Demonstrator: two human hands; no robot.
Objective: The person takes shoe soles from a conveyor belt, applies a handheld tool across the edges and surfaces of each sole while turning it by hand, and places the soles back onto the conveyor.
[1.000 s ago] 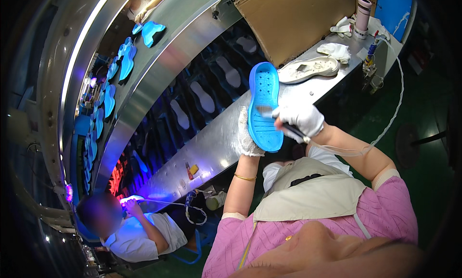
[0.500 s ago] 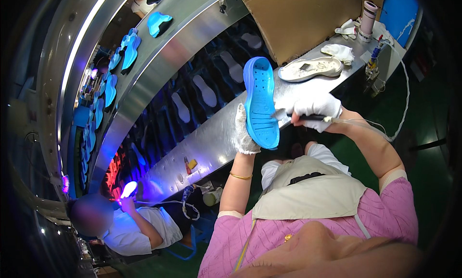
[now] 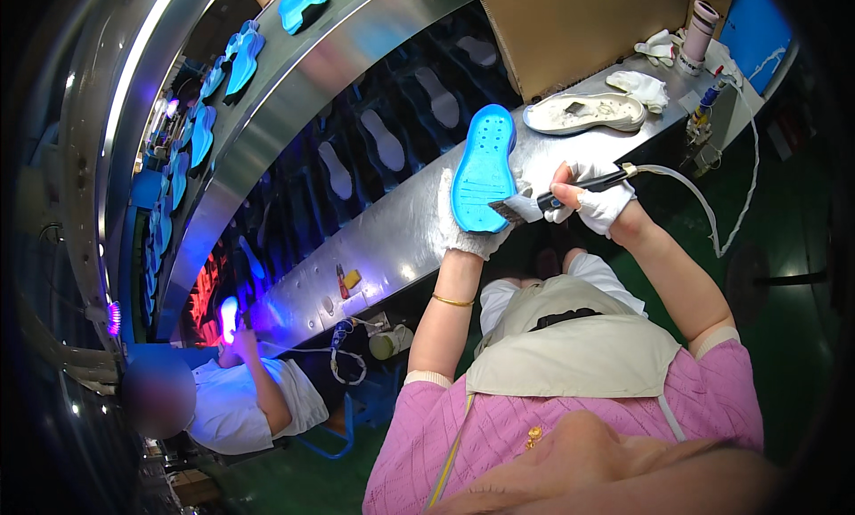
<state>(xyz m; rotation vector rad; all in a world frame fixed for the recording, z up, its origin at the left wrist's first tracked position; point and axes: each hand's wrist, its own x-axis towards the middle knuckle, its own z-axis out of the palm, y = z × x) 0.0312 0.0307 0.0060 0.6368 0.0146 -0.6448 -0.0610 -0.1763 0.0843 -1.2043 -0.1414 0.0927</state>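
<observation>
Below me, the left hand (image 3: 476, 241), in a white knitted glove, grips the lower end of a blue shoe sole (image 3: 484, 167) from behind and along its left edge; most of its fingers are hidden from me. The sole is held up over the near side of a metal ledge (image 3: 405, 239), its inner face towards my camera, with small holes in the upper part and grooves lower down. The right hand (image 3: 598, 192), gloved in white with bare fingertips showing, is closed around the black handle of a flat brush (image 3: 515, 210). I see the bristles overlap the sole's lower right edge, but I can't tell whether they touch it. A pale hose (image 3: 704, 199) loops away from the handle's end to the right. I make out a gold bracelet (image 3: 452, 301) on the left wrist.

Further along the ledge I find a white shoe sole (image 3: 583, 114), a crumpled white glove (image 3: 639, 89) just beside it, and a pink bottle (image 3: 700, 29) near a cardboard box (image 3: 588, 34). Beyond the ledge, grey soles (image 3: 383, 141) lie in a dark rack, and past that more blue soles (image 3: 242, 65) line a curved belt (image 3: 267, 47). Over to my left, a seated co-worker (image 3: 254, 406) holds up a brightly lit sole (image 3: 229, 319).
</observation>
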